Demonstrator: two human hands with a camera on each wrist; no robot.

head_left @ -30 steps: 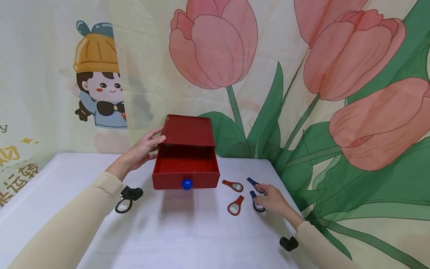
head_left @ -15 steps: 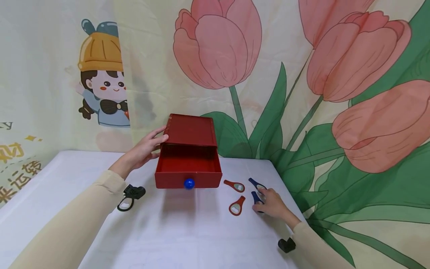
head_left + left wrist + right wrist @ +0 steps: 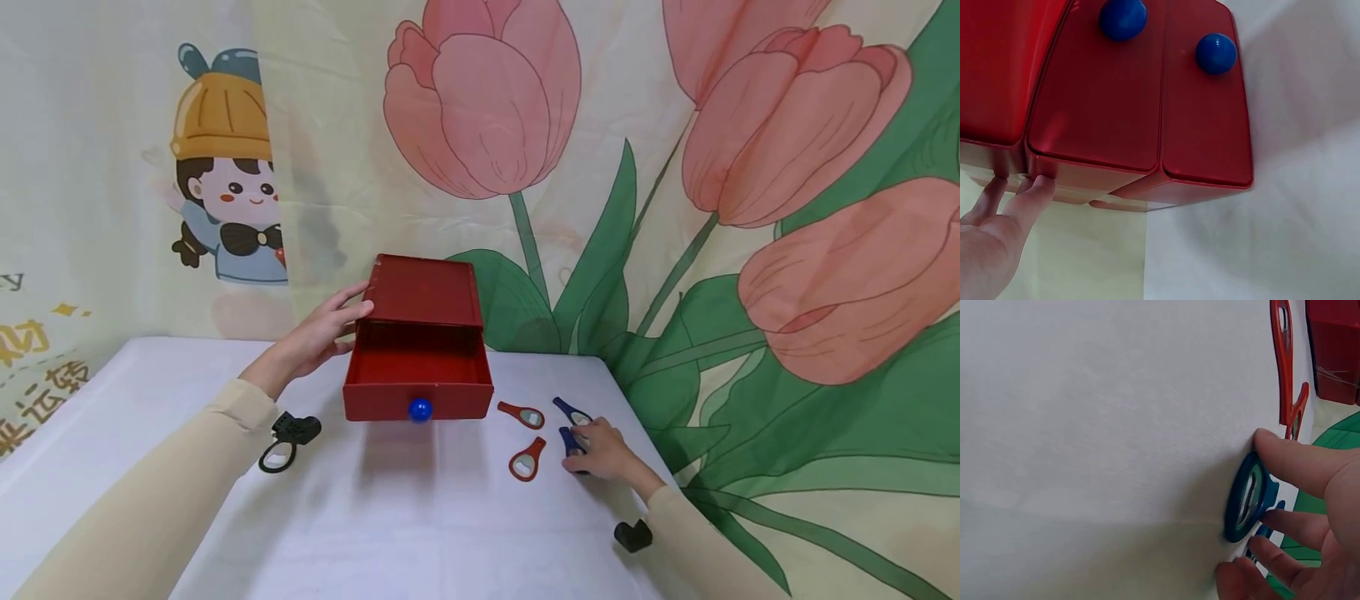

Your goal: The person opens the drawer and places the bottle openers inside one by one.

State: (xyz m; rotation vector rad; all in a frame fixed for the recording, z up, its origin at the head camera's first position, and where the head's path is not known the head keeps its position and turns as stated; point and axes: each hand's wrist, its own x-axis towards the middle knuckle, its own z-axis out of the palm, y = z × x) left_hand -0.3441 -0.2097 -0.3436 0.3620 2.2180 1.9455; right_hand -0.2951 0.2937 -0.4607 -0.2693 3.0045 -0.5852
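While the left hand [image 3: 318,333] touches the red box [image 3: 426,292]: fingers apart.
Right hand [image 3: 602,450]: grip pinches near blue opener [image 3: 1249,497].
Opener: more covered by this hand than a second ago.

Bench [image 3: 405,533], white-covered. Standing on it: red drawer cabinet [image 3: 426,288]. Lying: farther red bottle-opener [image 3: 516,410], nearer red bottle-opener [image 3: 536,446], farther blue bottle-opener [image 3: 568,408]. Nearer blue bottle-opener [image 3: 1232,506]: tilted, contact unclear.
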